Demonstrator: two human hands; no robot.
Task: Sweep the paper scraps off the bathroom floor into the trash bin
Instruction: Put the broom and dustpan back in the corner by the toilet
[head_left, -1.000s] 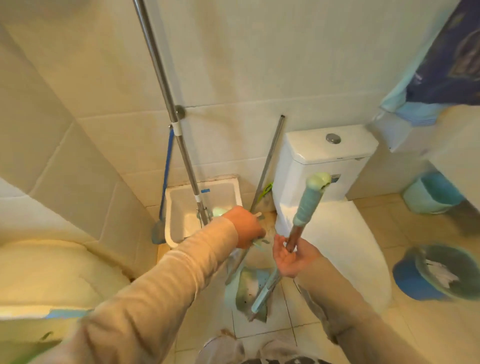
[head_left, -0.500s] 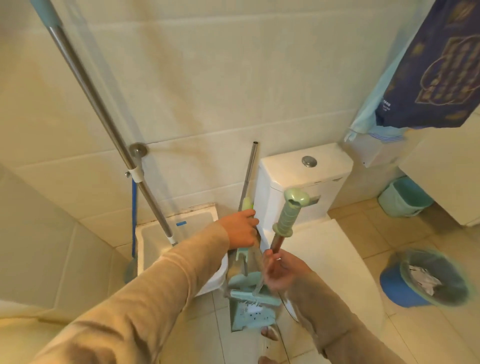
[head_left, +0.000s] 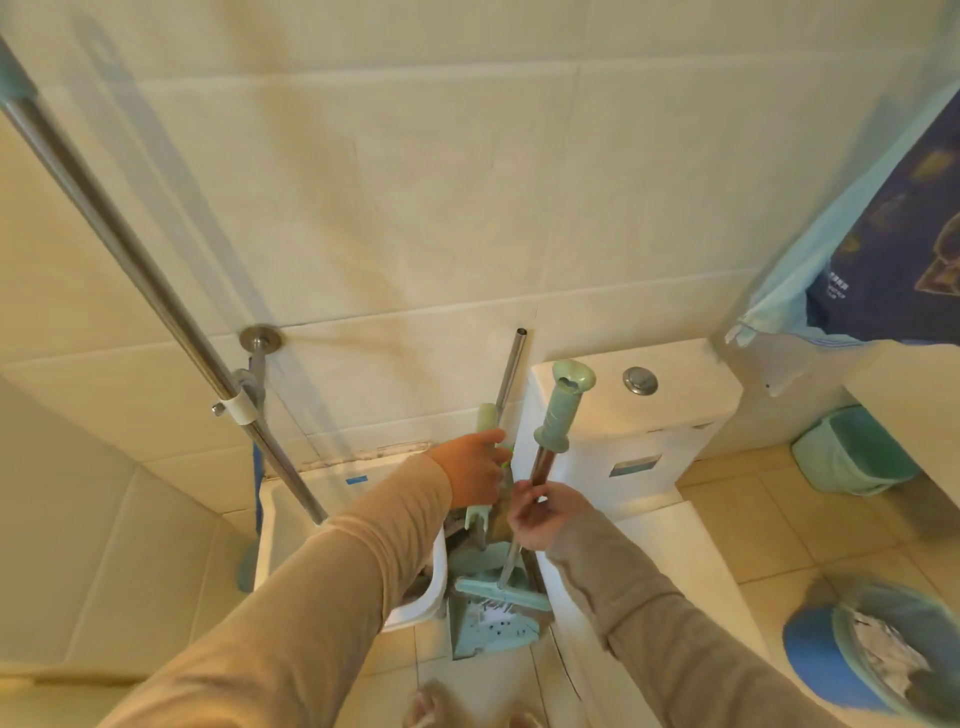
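Left hand (head_left: 475, 470) grips the pale green dustpan handle (head_left: 486, 422). Right hand (head_left: 540, 514) clasps the metal broom shaft (head_left: 540, 467). Dustpan (head_left: 488, 629) stands beside the toilet (head_left: 654, 426). Blue trash bin (head_left: 815, 660), holding paper scraps (head_left: 883, 649), sits near right.

broom (head_left: 545, 467): metal shaft with a pale green ribbed grip and flared cap at the top; stands nearly upright, leaning slightly right, just left of the toilet. its flat pale green head sits low, against the dustpan.
dustpan (head_left: 491, 623): pale green, on the floor tiles between the white basin on the left and the toilet on the right; speckled inside. its pale green handle (head_left: 485, 423) rises upright just left of the broom shaft.
trash bin (head_left: 878, 654): blue, round, grey liner over the rim, near right corner, well apart from the broom. white paper scraps (head_left: 883, 652) lie crumpled inside.
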